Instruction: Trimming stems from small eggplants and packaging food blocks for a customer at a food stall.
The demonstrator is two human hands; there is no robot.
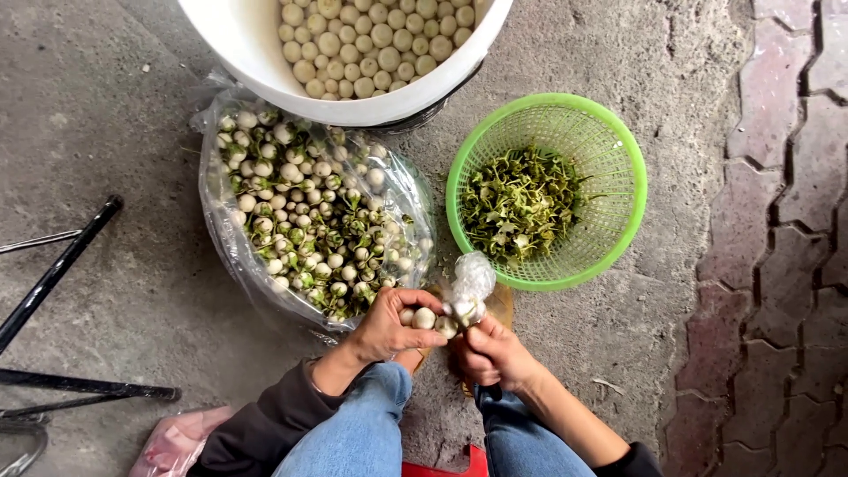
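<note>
**Inspector A:** Presently, several small white round eggplants [423, 318] are seen gripped in the left hand [386, 327], cupped against curled fingers just below the open mouth of the clear plastic bag [221, 256].

**Inspector B:** And the right hand?

**Inspector A:** The right hand [491, 352] is closed into a fist just beside the left, the two nearly touching. One eggplant [463, 311] is pinched at its fingertips, and a crumpled piece of thin clear plastic [473, 276] is seen rising directly above it. Whether that plastic is worn on a finger or merely held cannot be told.

**Inspector B:** Position of the remaining stock?

**Inspector A:** The bag is recorded up and to the left of both hands, filled with eggplants bearing green caps. A white bucket [265, 66] of capless ones is set just beyond the bag, at the top edge. A green plastic basket [618, 177] holding loose green caps [521, 203] is placed up and to the right of the right hand, near it.

**Inspector B:** Surroundings?

**Inspector A:** Grey concrete ground [115, 115] is noted, with brick paving [777, 221] to the right and black metal bars [57, 269] at the left edge. Knees in blue jeans [362, 424] are visible below the hands.
</note>
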